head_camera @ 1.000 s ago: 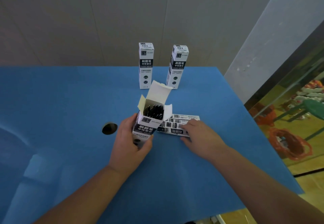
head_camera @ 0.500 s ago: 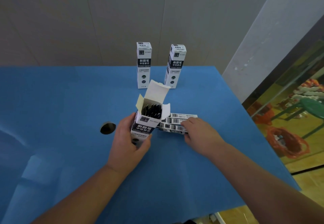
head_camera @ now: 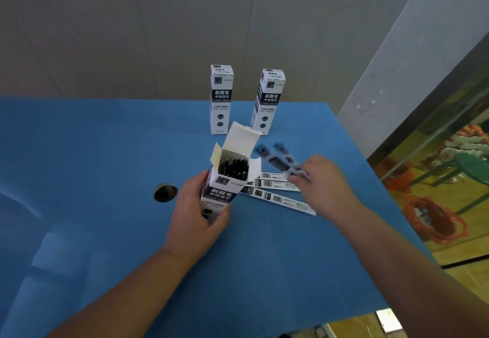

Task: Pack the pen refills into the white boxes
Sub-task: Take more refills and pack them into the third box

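My left hand (head_camera: 197, 212) grips an open white box (head_camera: 227, 179) that stands tilted on the blue table, its top flap up. Dark pen refills show inside its mouth. My right hand (head_camera: 321, 179) pinches two wrapped pen refills (head_camera: 280, 161) and holds them lifted, blurred, pointing toward the box. A few more wrapped refills (head_camera: 280, 197) lie flat on the table just right of the box.
Two closed white boxes, one (head_camera: 221, 99) left and one (head_camera: 267, 102) right, stand upright at the back of the blue table (head_camera: 92, 152). A round hole (head_camera: 165, 192) sits in the tabletop left of my left hand. The table's right edge drops off beside a grey wall.
My right hand has picked two refills up off the pile and raised them toward the open box. The left hand still holds the box in the same place.
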